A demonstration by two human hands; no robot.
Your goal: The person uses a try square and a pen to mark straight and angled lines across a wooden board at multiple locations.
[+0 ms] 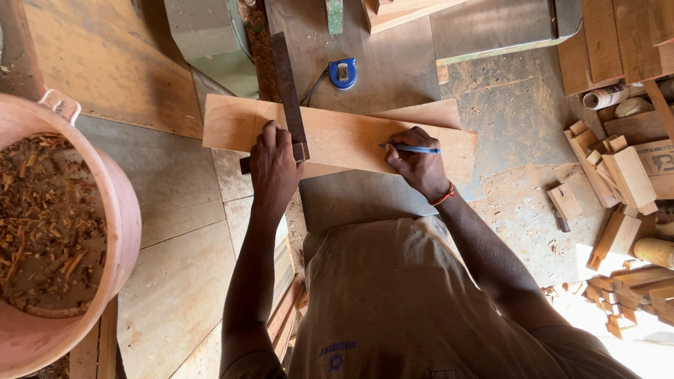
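A long pale wooden board (344, 137) lies across the work surface in front of me. A dark metal try square (286, 91) lies across the board, its stock at the board's near edge. My left hand (272, 165) presses down on the square's stock and the board. My right hand (418, 163) rests on the board to the right and holds a blue pen (411, 149), its tip pointing left on the wood.
A blue tape measure (342, 73) lies just beyond the board. A pinkish bucket of wood shavings (56, 224) stands at the left. Several small wood offcuts (618, 175) are piled at the right. A green machine part (210, 38) sits at the back.
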